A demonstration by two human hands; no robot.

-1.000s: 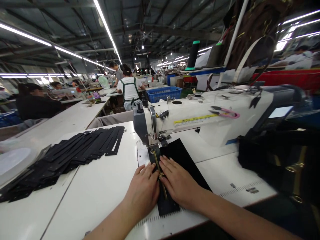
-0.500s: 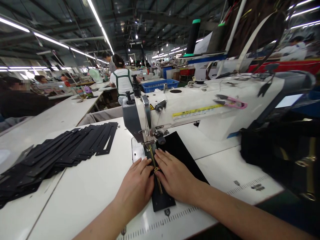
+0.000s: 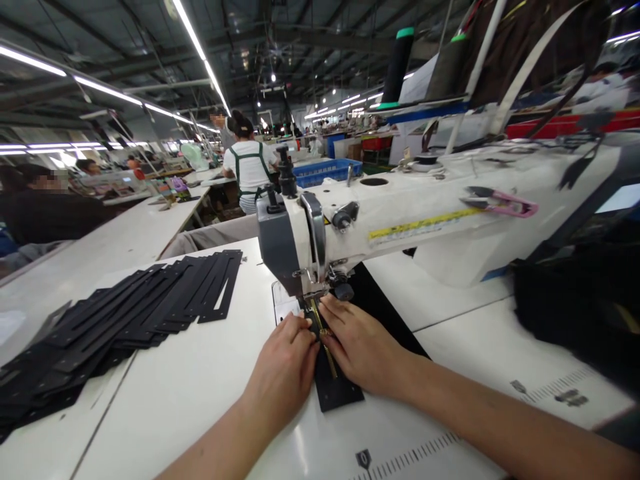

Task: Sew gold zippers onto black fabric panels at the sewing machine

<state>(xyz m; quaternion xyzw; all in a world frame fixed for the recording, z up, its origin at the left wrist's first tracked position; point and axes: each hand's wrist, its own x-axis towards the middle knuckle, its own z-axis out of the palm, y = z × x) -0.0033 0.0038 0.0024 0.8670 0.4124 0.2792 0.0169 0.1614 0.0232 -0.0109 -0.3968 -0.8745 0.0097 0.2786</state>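
A narrow black panel [image 3: 341, 395] with a brass zipper [image 3: 330, 360] along its middle lies under the needle area of the white sewing machine [image 3: 425, 220]. My left hand [image 3: 284, 357] rests on the panel's left edge, fingers bent together and holding it. On the other side of the zipper, my right hand [image 3: 367, 347] lies with fingers stretched forward, close to the presser foot, its thumb beside the brass slider [image 3: 325, 332]. Both sets of fingertips are partly hidden by the machine head. A larger black piece [image 3: 387, 303] extends behind my right hand.
Overlapping black slotted pieces [image 3: 135, 307] are spread on the white table [image 3: 175, 413] at left. Pink-handled thread snips [image 3: 500, 200] rest on the machine arm. Dark material [image 3: 575, 313] is at right. A co-worker in white [image 3: 250, 167] stands beyond, near a blue crate [image 3: 327, 172].
The panel and both hands have moved slightly forward toward the needle, the panel's near end now farther from the table ruler. The view has shifted, so the machine appears larger and farther right.
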